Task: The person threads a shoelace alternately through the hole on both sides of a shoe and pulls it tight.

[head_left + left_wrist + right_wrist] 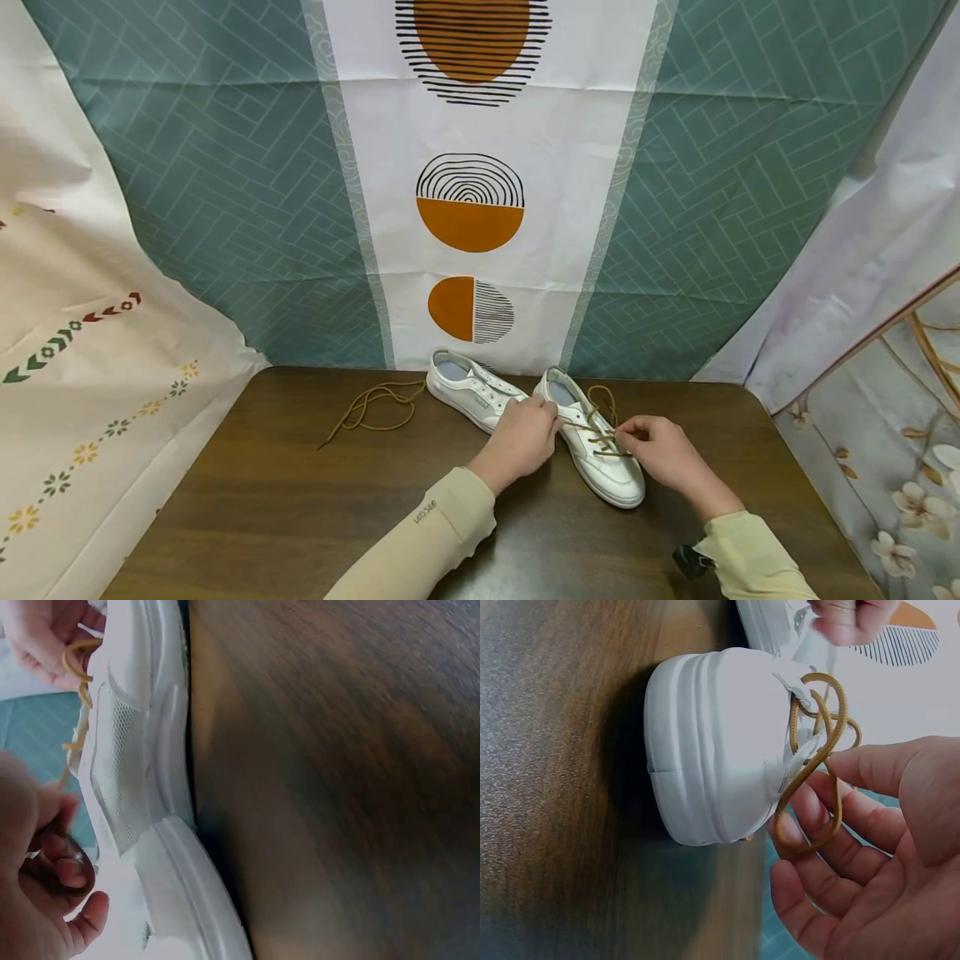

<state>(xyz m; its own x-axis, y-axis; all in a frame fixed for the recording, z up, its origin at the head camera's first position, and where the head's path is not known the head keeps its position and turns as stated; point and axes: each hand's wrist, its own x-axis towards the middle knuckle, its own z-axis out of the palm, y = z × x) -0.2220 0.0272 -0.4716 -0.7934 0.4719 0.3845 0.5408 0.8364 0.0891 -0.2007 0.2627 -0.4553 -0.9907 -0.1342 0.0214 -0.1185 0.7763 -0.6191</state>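
Your left hand [522, 435] has its fingers curled, grasping the lace [611, 454] beside the opening of the laced shoe [617, 483], which sits upright on the bench [300, 517], toe toward you. Your right hand [666, 450] pinches the same lace by the eyelets, a loop lying against its fingers. The other shoe [467, 398] stands left, partly hidden by your left hand; a loose lace [365, 406] lies past its heel.

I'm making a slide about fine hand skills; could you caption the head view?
A left hand and right hand hold the brown shoelace of one white sneaker, beside its unlaced mate.
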